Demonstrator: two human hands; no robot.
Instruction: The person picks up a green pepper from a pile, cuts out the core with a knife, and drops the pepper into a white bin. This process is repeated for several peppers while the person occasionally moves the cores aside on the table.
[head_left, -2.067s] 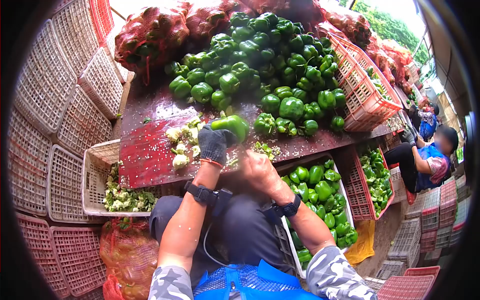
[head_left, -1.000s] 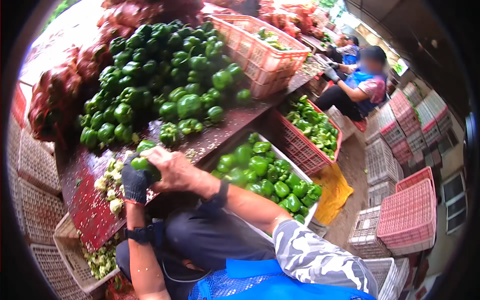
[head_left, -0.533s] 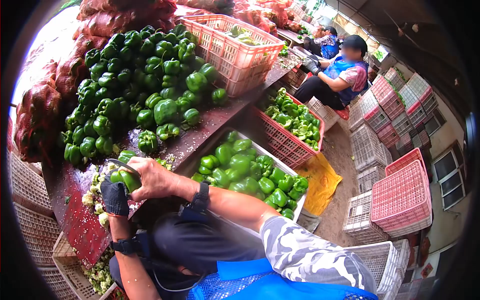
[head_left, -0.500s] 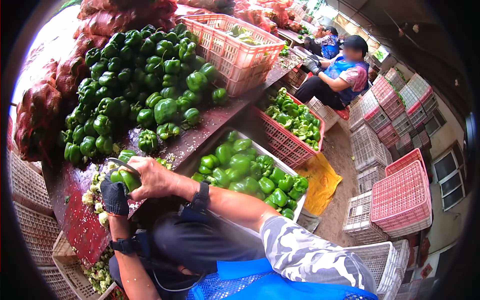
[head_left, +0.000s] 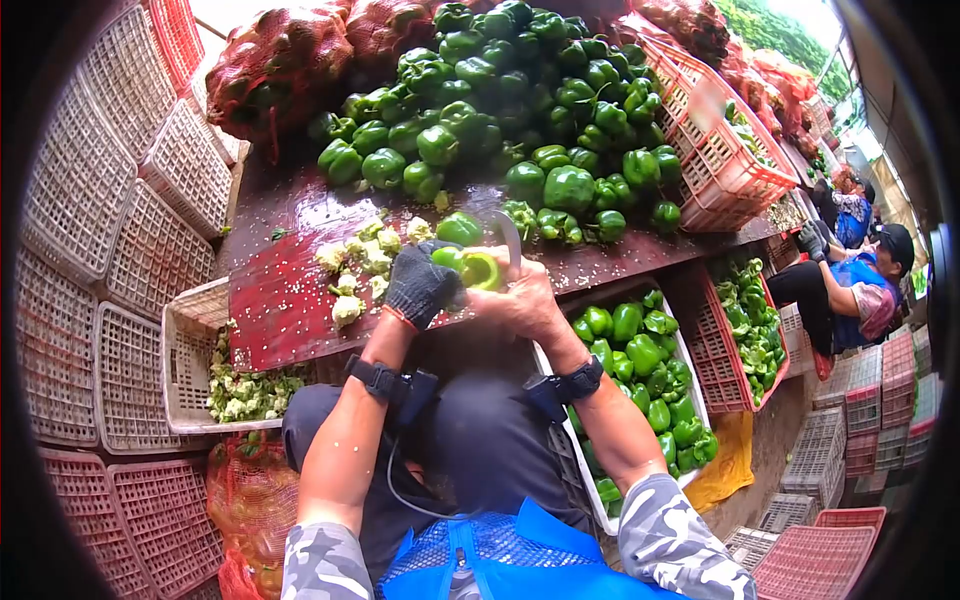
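Note:
My left hand, in a dark glove, is closed around a green bell pepper. The pepper's cut end faces right and shows a pale, hollow inside. My bare right hand is closed beside that end, with a curved knife blade standing up from it; the fingers hide the handle. Just beyond both hands, a whole pepper lies on the red table. Pale cut-out pepper cores lie to the left of my gloved hand, among scattered seeds.
A large heap of peppers covers the table's far side, by mesh sacks and a pink crate. Below right stands a white crate of peppers. A crate of cores is at left. Co-workers sit at far right.
The view has swung left, bringing the stacked crates and core crate into sight. The held pepper now shows an open, hollow end, and the knife blade points upward beside it.

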